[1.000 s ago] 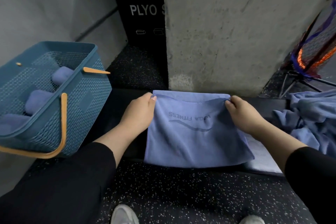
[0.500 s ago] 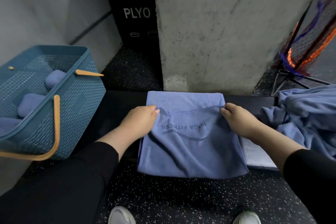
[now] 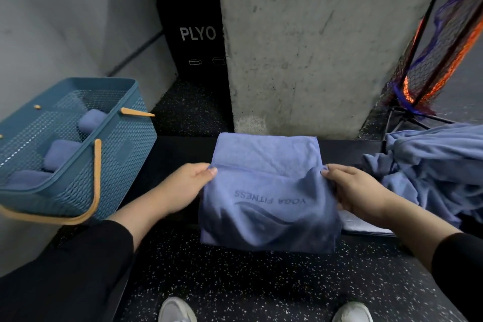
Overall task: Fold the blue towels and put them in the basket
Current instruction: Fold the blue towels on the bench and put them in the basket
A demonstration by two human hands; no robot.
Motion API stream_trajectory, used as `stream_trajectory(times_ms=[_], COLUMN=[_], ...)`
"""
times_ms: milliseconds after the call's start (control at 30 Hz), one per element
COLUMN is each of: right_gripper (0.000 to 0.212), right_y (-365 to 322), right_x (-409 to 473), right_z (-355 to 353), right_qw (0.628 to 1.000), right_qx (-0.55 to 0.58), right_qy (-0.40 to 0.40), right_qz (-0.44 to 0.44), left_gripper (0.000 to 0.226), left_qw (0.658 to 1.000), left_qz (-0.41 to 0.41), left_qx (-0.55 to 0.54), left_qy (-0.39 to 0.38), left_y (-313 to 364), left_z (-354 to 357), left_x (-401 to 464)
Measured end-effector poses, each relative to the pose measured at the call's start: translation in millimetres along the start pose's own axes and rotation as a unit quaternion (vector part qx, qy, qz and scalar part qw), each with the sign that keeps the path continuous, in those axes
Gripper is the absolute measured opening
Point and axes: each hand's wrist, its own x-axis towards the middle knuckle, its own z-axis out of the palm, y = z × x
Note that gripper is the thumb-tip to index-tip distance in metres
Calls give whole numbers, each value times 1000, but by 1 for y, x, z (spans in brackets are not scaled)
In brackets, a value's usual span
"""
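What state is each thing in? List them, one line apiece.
Blue towel: partly folded on the bench, top layer lifted.
Left hand: pinching its left edge.
Right hand: pinching its right edge.
Basket: tilted, rolled towels inside.
Towel pile: crumpled, unfolded.

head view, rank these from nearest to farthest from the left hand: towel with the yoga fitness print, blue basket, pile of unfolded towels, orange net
1. Towel with the yoga fitness print: pinched by the left hand at its left edge.
2. Blue basket: to the left, on the same bench.
3. Pile of unfolded towels: right, beyond the right hand.
4. Orange net: far right, behind the pile.
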Motion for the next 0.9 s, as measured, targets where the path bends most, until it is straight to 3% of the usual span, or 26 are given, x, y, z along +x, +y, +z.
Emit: stream_trajectory(times_ms=[100,200,333,467,567,733,900], right_gripper=[33,23,32,28,33,32,28], right_y=[-13,-32,-35,-16,-8,-6,-11], right_x=[6,20,57,77,81,75,52], right_z=[-2,1,2,0,0,-3,2], right_qw=[998,990,983,984,960,951,952], right_qx=[65,113,74,-102,-230,-268,-275], right_qy=[-4,44,158,145,161,147,115], right_qz=[-20,-65,-62,-12,-3,36,62], left_gripper=[32,30,34,38,39,40,41], left_qw=[991,978,978,974,960,942,944], left_qz=[-10,15,7,-11,-10,-11,-37], left_qx=[-136,-180,-29,183,256,324,324], left_qy=[20,105,207,131,118,91,44], left_y=[14,21,9,-14,-22,-16,-14], left_z=[-2,-1,-1,13,16,9,-2], left_x=[5,26,68,86,88,78,58])
